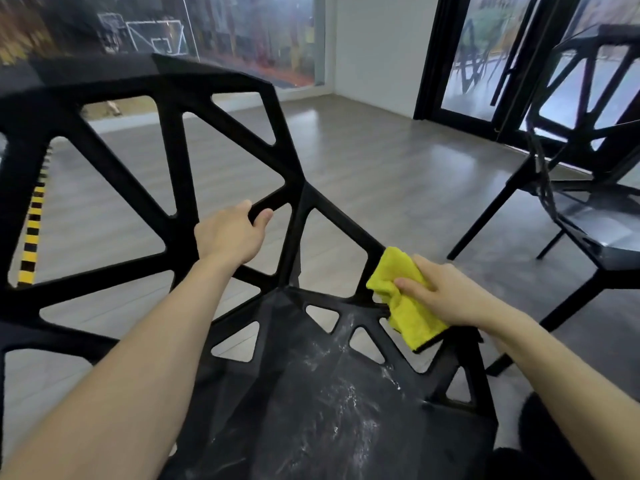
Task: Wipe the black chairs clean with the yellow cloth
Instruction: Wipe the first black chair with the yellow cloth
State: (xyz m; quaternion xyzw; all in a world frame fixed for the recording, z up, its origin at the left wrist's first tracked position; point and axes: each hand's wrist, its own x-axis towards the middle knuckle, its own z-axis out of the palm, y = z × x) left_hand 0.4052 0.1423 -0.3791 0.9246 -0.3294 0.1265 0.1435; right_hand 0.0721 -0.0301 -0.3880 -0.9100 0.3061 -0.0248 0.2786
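Note:
A black lattice chair [180, 161] fills the near view, its openwork backrest up and to the left and its seat [329, 393] streaked with white dust below. My left hand [232, 233] grips a strut of the backrest, fingers curled round it. My right hand [446, 292] holds the folded yellow cloth [401, 299] and presses it against the chair's right edge where backrest and seat meet. A second black chair [588, 202] stands to the right.
Grey wooden floor [381, 161] stretches beyond the chairs. Glass doors with black frames [436, 57] stand at the back right, and a window wall runs along the back left. A yellow and black striped tape [33, 230] runs across the floor on the left.

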